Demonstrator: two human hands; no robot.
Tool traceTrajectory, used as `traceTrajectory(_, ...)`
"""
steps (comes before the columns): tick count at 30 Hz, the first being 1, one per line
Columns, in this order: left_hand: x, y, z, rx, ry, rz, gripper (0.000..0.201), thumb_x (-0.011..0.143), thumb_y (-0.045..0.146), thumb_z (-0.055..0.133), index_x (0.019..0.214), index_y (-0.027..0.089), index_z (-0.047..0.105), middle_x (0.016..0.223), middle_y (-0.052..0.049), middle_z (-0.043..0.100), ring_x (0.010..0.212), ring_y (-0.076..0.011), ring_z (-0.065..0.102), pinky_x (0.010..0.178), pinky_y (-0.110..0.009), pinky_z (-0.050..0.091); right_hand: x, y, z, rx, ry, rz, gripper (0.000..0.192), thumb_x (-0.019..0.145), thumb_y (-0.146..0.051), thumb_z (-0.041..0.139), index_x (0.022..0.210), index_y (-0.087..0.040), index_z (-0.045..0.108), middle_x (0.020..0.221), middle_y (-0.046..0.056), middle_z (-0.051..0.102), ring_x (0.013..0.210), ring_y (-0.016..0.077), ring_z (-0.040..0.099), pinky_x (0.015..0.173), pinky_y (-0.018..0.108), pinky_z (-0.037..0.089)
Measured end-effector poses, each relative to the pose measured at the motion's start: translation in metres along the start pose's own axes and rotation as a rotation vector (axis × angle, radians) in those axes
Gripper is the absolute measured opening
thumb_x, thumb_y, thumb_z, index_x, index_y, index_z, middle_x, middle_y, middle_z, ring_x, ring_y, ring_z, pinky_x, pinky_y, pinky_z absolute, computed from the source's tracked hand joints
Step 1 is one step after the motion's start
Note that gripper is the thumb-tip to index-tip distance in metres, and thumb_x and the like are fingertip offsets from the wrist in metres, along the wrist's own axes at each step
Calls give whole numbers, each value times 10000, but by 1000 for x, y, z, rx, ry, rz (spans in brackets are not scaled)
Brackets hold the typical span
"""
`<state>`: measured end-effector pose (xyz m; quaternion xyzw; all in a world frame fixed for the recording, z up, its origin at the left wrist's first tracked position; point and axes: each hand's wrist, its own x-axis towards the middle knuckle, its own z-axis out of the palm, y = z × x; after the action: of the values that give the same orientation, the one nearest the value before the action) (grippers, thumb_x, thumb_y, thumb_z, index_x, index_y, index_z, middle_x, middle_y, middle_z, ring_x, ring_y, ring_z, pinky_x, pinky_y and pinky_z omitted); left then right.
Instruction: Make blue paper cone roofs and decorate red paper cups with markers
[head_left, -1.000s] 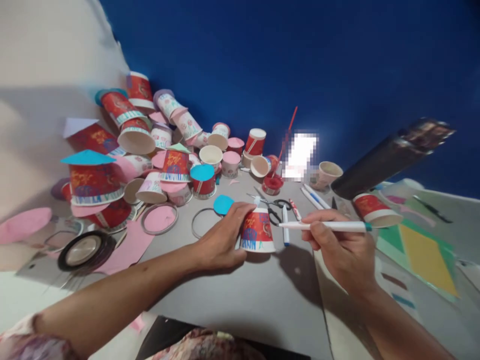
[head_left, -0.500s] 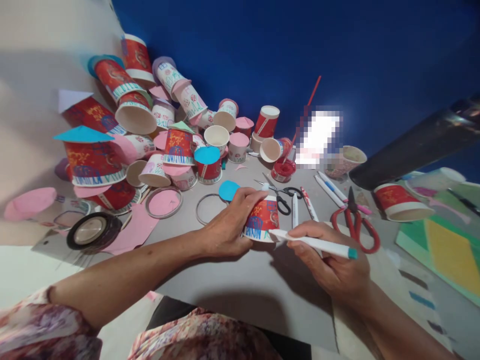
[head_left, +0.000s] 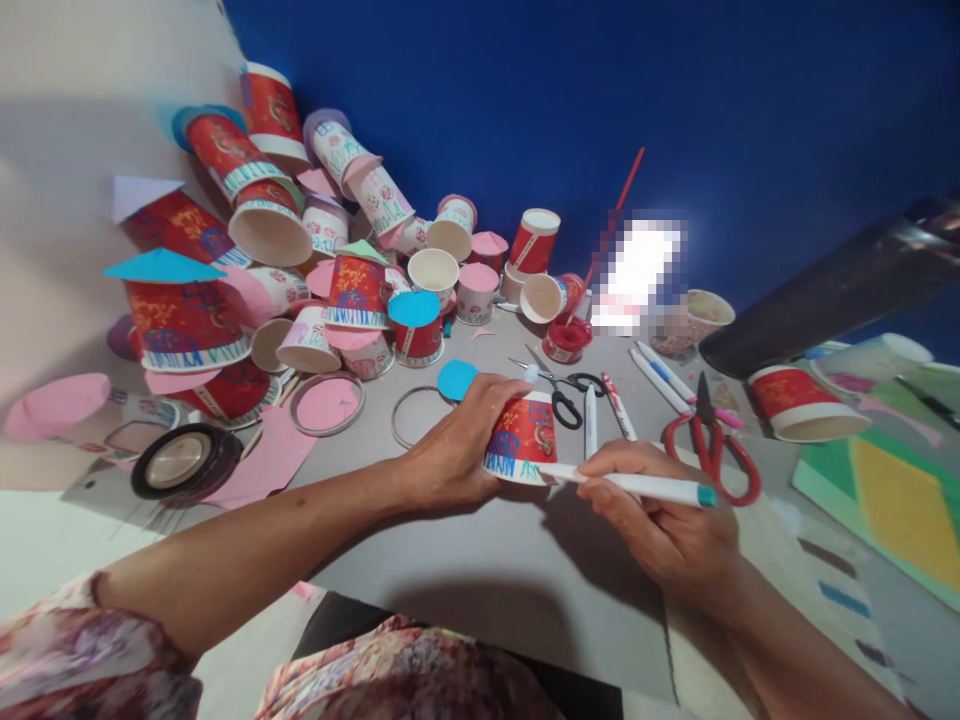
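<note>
My left hand (head_left: 459,445) is closed around a red paper cup (head_left: 534,428), thumb below and fingers over its left side. Blue and green strokes run along the cup's white rim, and blue shapes mark its red wall. In my right hand (head_left: 664,520) is a white marker (head_left: 649,487) with a green end. The marker's tip touches the white band near the rim, beside fresh green strokes. Just behind the cup lie black-handled scissors (head_left: 568,405) and another white marker (head_left: 590,418).
Decorated paper cups with paper roofs, such as one red cup (head_left: 184,322), are heaped at the left. A tape roll (head_left: 180,462) and metal ring (head_left: 327,433) lie nearer. Red-handled scissors (head_left: 712,455), a red paint jar (head_left: 567,342) and a black pole (head_left: 825,285) stand or lie right.
More green strokes show on the cup's rim. The cup has turned or shifted slightly left in my left hand, while the marker stays against it.
</note>
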<state>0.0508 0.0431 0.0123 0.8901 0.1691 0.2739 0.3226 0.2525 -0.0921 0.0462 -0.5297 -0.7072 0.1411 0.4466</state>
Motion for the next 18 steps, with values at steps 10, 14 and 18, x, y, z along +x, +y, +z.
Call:
traceTrajectory(10,-1,-1,2,-26,20,7,828,763,301,812,1419,250,310,1362,-153,449,1255,-305,514,1024,-474,501,0,0,-2,23,-7,90,96,950,-219,600,903,-227,684,739,3,714,550,122,650,468,217,480)
traceTrajectory(14,-1,0,3,-35,27,9,827,761,323,823,1407,247,313,1357,-157,455,1259,-311,514,1017,-476,503,1,0,-4,31,-6,111,101,945,-196,600,894,-235,678,717,-19,693,531,108,642,472,210,474)
traceTrajectory(18,-1,-1,3,-26,28,15,825,765,348,826,1403,245,313,1352,-158,463,1249,-312,519,1019,-484,497,1,2,-5,41,-5,134,108,951,-205,595,887,-236,677,704,-24,678,523,110,634,474,214,478)
